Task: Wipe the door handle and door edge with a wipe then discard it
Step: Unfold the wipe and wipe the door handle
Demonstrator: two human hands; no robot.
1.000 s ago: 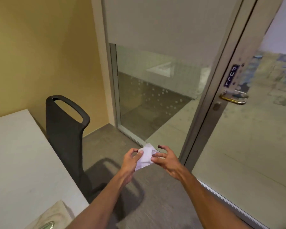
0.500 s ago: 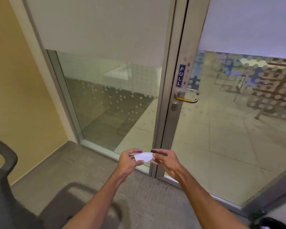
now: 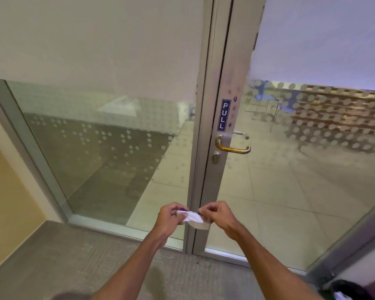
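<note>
A folded white wipe (image 3: 193, 218) is stretched between my left hand (image 3: 170, 219) and my right hand (image 3: 220, 217), each pinching one end. They are held low in front of the closed glass door's metal edge (image 3: 232, 79). The brass lever door handle (image 3: 233, 148) sits well above my hands, under a blue PULL sign (image 3: 223, 115), with a round keyhole (image 3: 214, 158) just below it. Purple smudges dot the metal edge beside the sign.
A fixed glass panel (image 3: 100, 144) with a frosted upper part stands left of the door. A yellow wall (image 3: 7, 191) is at far left. A black bin with a white liner (image 3: 349, 291) sits at the bottom right corner. Grey carpet (image 3: 74, 260) covers the floor.
My view has swung right and closer to the door; the chair and table have left the frame. My hands have turned the wipe and pulled it out flat between them.
</note>
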